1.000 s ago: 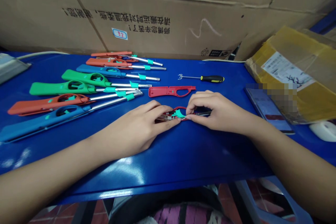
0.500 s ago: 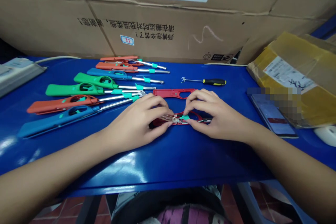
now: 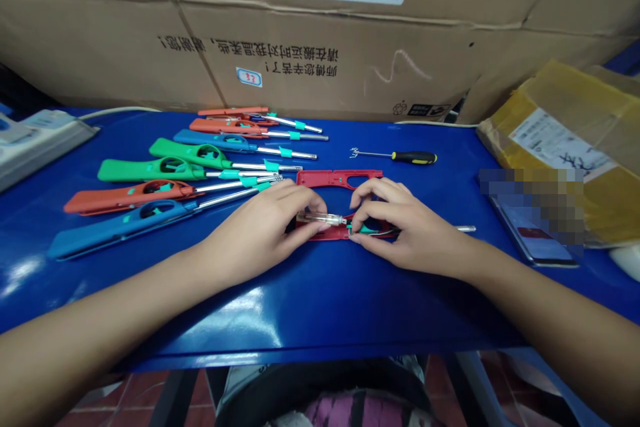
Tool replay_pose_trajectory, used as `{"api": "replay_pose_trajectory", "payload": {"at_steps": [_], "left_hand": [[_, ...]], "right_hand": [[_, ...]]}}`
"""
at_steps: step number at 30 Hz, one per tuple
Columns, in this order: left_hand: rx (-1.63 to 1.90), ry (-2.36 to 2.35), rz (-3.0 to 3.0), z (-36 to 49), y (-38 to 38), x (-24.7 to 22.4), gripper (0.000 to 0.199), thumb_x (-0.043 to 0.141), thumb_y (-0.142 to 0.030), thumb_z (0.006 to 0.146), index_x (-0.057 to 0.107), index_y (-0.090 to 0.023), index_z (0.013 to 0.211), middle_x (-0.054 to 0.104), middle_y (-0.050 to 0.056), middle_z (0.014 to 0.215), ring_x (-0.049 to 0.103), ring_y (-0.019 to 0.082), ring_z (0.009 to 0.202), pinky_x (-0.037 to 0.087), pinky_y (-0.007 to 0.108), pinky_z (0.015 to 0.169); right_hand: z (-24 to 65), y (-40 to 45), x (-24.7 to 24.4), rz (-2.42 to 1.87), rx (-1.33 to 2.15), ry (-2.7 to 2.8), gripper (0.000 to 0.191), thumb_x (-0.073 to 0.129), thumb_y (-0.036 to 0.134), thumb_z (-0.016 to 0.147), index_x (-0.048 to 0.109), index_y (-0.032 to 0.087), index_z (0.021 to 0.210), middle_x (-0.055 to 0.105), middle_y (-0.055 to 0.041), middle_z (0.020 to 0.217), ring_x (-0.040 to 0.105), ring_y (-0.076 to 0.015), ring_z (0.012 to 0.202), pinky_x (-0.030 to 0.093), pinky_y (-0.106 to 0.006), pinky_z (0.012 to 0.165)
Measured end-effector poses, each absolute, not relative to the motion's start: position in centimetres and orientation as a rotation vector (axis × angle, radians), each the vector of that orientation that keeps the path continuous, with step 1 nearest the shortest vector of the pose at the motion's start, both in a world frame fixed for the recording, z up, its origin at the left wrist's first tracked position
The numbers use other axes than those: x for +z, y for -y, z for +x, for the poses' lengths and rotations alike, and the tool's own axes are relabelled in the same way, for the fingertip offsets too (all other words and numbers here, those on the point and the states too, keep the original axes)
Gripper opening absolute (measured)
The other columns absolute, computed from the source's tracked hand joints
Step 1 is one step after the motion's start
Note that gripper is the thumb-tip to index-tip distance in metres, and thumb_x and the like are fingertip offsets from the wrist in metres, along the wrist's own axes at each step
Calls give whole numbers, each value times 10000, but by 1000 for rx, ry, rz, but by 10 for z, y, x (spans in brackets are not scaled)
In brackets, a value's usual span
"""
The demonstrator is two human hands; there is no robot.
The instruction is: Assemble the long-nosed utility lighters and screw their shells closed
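Red plastic makes up the open casing half [image 3: 333, 233] of a long-necked gas lighter, lying on a glossy blue table [image 3: 350, 307] between two bare hands at the centre. The left hand [image 3: 270, 220] grasps a clear fuel reservoir [image 3: 323, 218] between thumb and fingers, above the casing's left end. The right hand [image 3: 405, 217] has thumb and forefinger at the near end of a green trigger [image 3: 367, 229]; whether they pinch it, I cannot tell. Past that hand pokes the silvery tip of a metal barrel [image 3: 467, 229]. A matching red shell [image 3: 317, 178] lies just beyond the hands, with a black-and-yellow screwdriver [image 3: 415, 157] farther back and a row of lighters [image 3: 125, 227] to the left. The reservoir looks light, smooth and rigid, likely slippery and prone to cracking if squeezed, so a gentle hold around its middle would suit. The thin casing should be light and stiff, best steadied by its outer edges; the trigger is small, suiting fingertips only.
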State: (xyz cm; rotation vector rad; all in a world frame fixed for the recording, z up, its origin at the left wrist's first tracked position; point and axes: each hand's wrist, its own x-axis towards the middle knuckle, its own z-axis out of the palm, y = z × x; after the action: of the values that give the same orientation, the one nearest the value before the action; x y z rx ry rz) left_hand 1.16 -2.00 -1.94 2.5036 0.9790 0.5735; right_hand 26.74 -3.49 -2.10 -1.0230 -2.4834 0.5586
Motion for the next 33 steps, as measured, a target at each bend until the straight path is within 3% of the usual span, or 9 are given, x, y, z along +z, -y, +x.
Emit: {"api": "replay_pose_trajectory", "payload": {"at_steps": [8, 20, 27, 33], "left_hand": [[698, -876, 2517, 12, 25, -16, 149, 627, -227, 962, 714, -173, 1071, 691, 40, 993, 618, 169, 939, 490, 309, 866], [670, -901, 2442, 13, 29, -16, 206, 589, -272, 980, 752, -180, 1067, 714, 54, 970, 626, 182, 895, 494, 324, 822], [704, -1099, 1690, 16, 26, -8, 238, 667, -408, 923, 761, -194, 966, 758, 20, 882, 670, 149, 792, 520, 257, 728], [712, -899, 1317, 17, 22, -9, 177, 743, -322, 876, 734, -172, 969, 767, 24, 880, 656, 82, 729, 534, 189, 719]], "right_hand": [[267, 34, -21, -1035, 617, 2442, 25, 604, 242, 952, 615, 234, 931, 591, -42, 1122, 540, -198, 1098, 372, -364, 940], [265, 33, -23, -982, 681, 2426, 48, 616, 231, 943, 627, 221, 897, 617, -35, 1067, 559, -192, 1055, 385, -369, 917], [265, 33, -24, -961, 667, 2426, 44, 628, 201, 932, 621, 219, 893, 643, -24, 1017, 570, -192, 1037, 376, -374, 917], [264, 31, -24, -925, 652, 2405, 50, 644, 181, 921, 617, 214, 895, 687, -2, 943, 603, -169, 938, 385, -366, 900]]}}
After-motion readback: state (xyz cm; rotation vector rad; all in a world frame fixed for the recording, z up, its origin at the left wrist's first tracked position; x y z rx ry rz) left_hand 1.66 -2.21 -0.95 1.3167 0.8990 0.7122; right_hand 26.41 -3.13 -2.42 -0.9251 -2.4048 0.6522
